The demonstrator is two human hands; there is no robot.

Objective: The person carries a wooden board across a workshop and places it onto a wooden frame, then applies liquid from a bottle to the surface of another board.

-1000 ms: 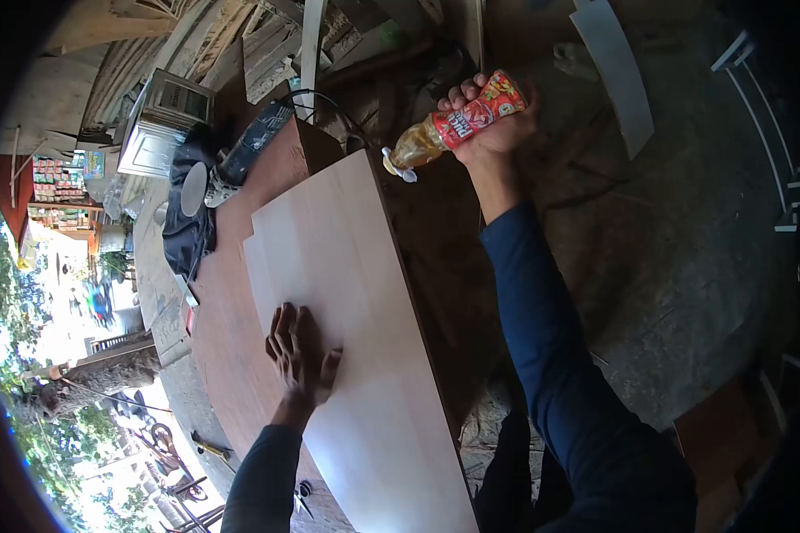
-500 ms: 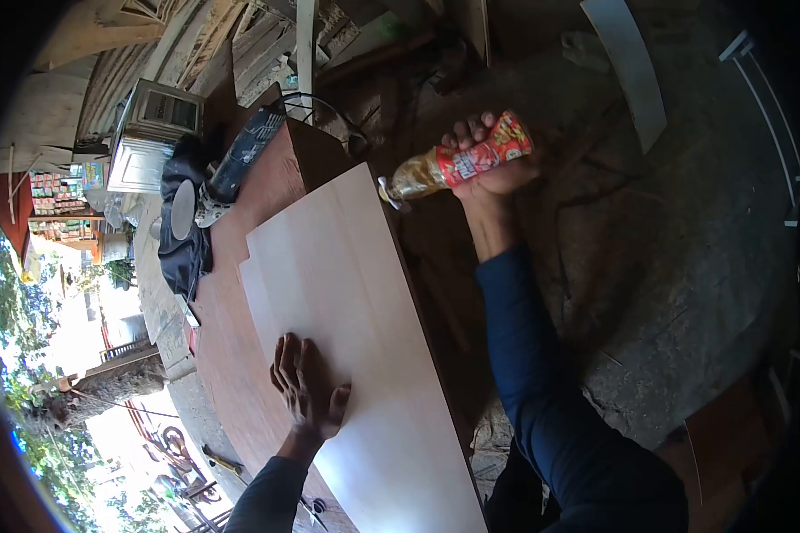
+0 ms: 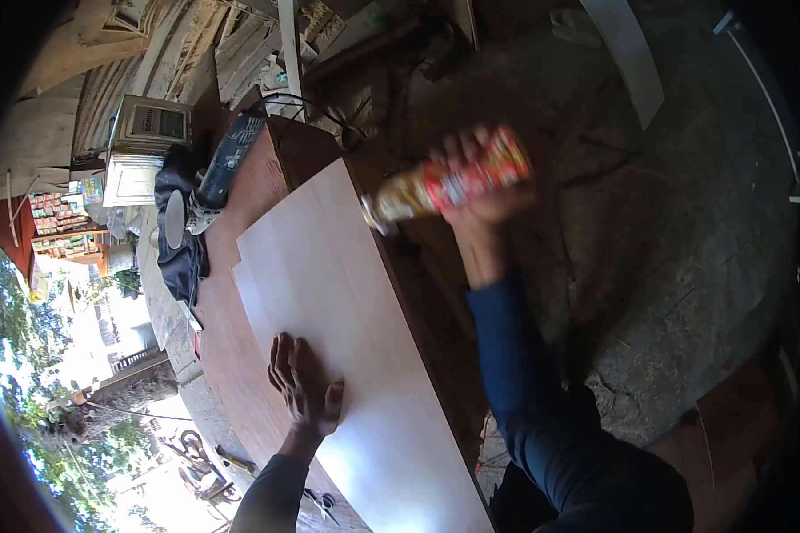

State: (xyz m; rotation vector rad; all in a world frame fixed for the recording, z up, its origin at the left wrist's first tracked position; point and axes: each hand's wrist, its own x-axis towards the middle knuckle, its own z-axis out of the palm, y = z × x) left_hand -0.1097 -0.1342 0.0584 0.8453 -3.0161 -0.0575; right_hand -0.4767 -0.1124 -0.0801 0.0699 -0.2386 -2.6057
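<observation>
My right hand [image 3: 484, 191] is wrapped round a plastic bottle [image 3: 406, 197] with a red label, amber contents and a white cap. The bottle and hand are blurred by motion. Its capped end points left, right by the long edge of a pale wood panel [image 3: 364, 329]. On that panel my left hand [image 3: 304, 382] lies palm down, fingers stretched out and thumb apart. Beneath the panel is a larger reddish wooden board [image 3: 231, 329], which shows along the panel's left side.
A power tool [image 3: 227, 164] with a grey disc [image 3: 175, 220] lies on black cloth [image 3: 178, 271] at the board's far end, near a white box [image 3: 147, 147]. Scissors [image 3: 324, 504] rest beside the panel. A curved pale strip [image 3: 629, 62] is over the concrete floor [image 3: 676, 266].
My right hand has turned the bottle slightly, bringing its capped end lower and further left, nearer the panel edge. The left hand keeps its place on the panel. The view has shifted a little.
</observation>
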